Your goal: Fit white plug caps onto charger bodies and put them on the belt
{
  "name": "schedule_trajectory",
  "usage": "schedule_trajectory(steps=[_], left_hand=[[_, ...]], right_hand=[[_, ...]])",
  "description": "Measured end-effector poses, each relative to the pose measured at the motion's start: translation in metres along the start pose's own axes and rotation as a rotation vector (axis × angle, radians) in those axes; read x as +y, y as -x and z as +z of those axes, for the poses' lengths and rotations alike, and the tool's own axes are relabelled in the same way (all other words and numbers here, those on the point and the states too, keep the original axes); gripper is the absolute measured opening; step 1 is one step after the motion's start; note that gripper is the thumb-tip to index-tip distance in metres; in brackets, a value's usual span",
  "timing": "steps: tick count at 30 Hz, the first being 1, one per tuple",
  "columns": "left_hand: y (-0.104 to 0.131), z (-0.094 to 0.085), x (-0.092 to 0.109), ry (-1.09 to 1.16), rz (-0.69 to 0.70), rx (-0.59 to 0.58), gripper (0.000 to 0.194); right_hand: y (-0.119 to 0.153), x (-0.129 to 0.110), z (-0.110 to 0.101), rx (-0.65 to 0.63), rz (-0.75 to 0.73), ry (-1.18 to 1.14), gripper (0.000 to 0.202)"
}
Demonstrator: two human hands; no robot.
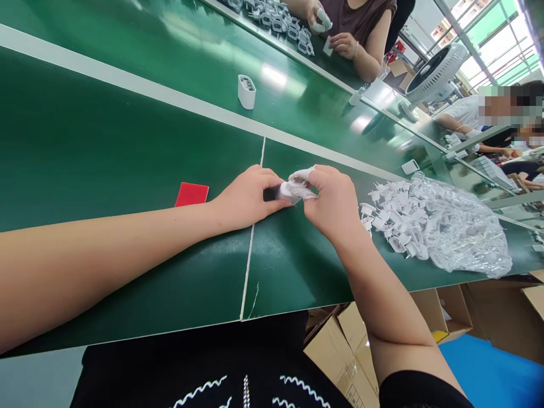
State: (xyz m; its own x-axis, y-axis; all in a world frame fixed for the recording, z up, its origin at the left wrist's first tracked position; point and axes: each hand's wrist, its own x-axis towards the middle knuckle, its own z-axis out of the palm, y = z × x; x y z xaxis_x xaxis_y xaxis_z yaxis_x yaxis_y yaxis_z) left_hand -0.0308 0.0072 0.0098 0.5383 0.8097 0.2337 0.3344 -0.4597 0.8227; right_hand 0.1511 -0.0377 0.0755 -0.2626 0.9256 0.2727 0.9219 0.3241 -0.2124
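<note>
My left hand point(249, 198) pinches a white charger housing point(288, 192) between thumb and fingers, just above the green table. Close against it, my right hand point(338, 198) has its fingers closed at the housing's right end. White covers wrap the right fingertips. A small white plug piece seems to be between those fingers, with pins faintly showing, but the fingers hide most of it. Right of this hand lies a pile of white plug pieces with pins point(397, 218), partly inside a clear plastic bag point(467, 226).
A red card point(192, 194) lies beside my left forearm. A white charger housing point(247, 92) stands upright on the belt beyond the pale strip; another white piece point(410, 166) lies near the bag. Across the belt, a co-worker's hands point(345, 45) hold white parts. Cardboard boxes point(340, 345) stand below the edge.
</note>
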Motion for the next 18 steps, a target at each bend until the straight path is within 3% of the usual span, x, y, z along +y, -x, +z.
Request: schedule_trajectory(steps=[9, 14, 18], left_hand=[[0.001, 0.003, -0.002, -0.019, 0.035, 0.045, 0.025], [-0.001, 0.007, 0.006, -0.051, 0.02, 0.037, 0.023], [-0.004, -0.004, 0.018, -0.027, 0.0, -0.064, 0.028]], right_hand=[[0.005, -0.008, 0.006, 0.032, 0.019, 0.153, 0.043], [0.005, -0.004, 0.014, 0.071, 0.087, 0.003, 0.042], [0.016, 0.007, 0.007, 0.064, 0.191, -0.233, 0.052]])
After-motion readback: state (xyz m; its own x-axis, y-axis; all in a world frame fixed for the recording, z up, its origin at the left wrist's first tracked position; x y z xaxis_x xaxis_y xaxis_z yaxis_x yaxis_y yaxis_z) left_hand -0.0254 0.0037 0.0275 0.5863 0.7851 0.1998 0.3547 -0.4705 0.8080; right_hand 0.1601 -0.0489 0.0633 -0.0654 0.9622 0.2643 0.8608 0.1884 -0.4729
